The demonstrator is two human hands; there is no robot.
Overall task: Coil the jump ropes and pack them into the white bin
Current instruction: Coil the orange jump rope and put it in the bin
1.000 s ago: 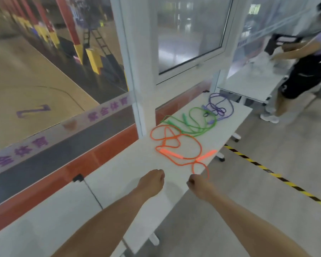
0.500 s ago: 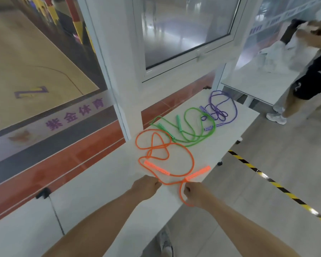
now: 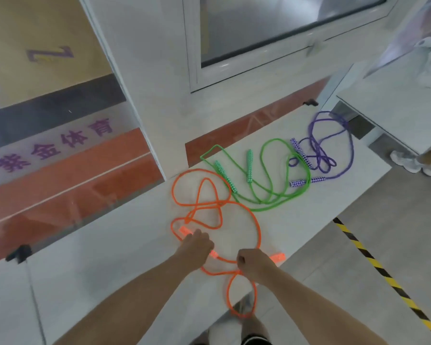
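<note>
On white table (image 3: 296,227), hands (image 3: 197,246) around orange rope handles (image 3: 184,230).

Two bare forearms run up from the bottom edge of the frame toward its lower centre, with no sleeves, watch, bands or gloves on them. The left hand (image 3: 195,247) and the right hand (image 3: 253,266) are also bare, with no rings to be seen. At the bottom centre, between the forearms, shows a strip of dark clothing with a thin white line across it; its kind is unclear
</note>
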